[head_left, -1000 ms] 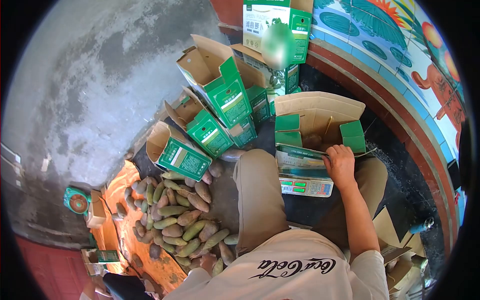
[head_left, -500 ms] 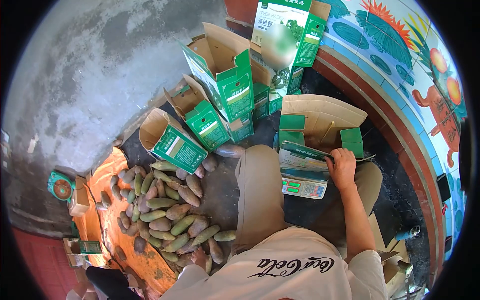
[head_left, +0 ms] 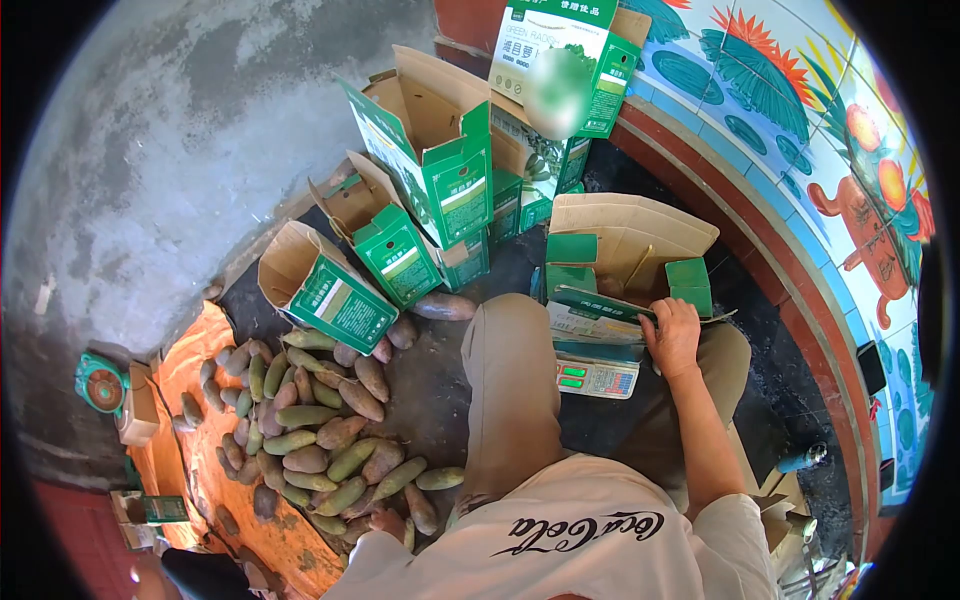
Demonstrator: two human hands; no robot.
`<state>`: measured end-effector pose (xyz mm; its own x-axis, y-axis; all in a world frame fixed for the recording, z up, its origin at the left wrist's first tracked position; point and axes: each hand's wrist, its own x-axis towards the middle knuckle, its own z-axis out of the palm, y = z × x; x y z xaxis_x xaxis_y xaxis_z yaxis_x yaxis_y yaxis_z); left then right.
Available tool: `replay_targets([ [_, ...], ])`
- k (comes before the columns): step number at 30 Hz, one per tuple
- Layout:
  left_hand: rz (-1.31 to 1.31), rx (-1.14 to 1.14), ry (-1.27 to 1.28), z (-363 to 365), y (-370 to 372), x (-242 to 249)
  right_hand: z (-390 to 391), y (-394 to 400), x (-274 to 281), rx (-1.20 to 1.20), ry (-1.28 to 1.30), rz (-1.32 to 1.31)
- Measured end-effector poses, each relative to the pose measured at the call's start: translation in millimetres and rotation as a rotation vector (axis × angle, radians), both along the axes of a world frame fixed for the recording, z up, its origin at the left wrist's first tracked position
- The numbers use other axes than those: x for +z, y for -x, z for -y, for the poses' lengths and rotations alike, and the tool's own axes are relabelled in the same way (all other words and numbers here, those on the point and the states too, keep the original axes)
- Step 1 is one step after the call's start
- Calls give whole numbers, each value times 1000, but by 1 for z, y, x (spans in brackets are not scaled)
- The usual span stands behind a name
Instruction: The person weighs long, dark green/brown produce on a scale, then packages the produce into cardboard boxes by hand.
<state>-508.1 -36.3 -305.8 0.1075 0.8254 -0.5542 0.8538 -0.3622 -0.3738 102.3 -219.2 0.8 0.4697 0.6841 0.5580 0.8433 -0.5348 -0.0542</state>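
Note:
My right hand (head_left: 673,335) is closed on the front flap of an open green and brown box (head_left: 632,235), between my knees. Under that flap shows a scale (head_left: 596,376) with lit green displays and a keypad. At the lower left, my left hand (head_left: 387,520) rests at the near edge of a heap of green and purplish radishes (head_left: 335,428). Its fingers are mostly hidden by the radishes and my arm, so what it touches is unclear. One purplish radish (head_left: 444,306) lies apart, beside my knee.
Open green cartons (head_left: 345,300) stand in a group ahead, with printed boxes (head_left: 550,60) behind. An orange sheet (head_left: 165,440) lies under the radishes. A small green fan-like device (head_left: 101,383) is far left, a bottle (head_left: 803,458) at right. A painted tile wall (head_left: 790,120) curves along the right.
The whole view has shifted slightly, so most things appear a little further left. My right hand stays on the box flap. My left hand remains by the radishes.

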Motion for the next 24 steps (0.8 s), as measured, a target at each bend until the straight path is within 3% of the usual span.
replay_targets([
  [7, -15, 102, 277, -17, 7, 3, -3, 1, 3, -10, -12, -7],
  [15, 41, -34, 214, -40, -30, 50, -2, 0, 0, -12, -48, -19],
  [18, 189, 168, 7, -54, -56, 56, -1, 0, 1, -2, -67, -22],
  [22, 294, 18, 41, -79, -70, 69, 0, 0, 0, 14, -89, -29],
  [24, 407, 204, 10, -82, -77, 72, 1, 0, 0, 17, -91, -37],
])
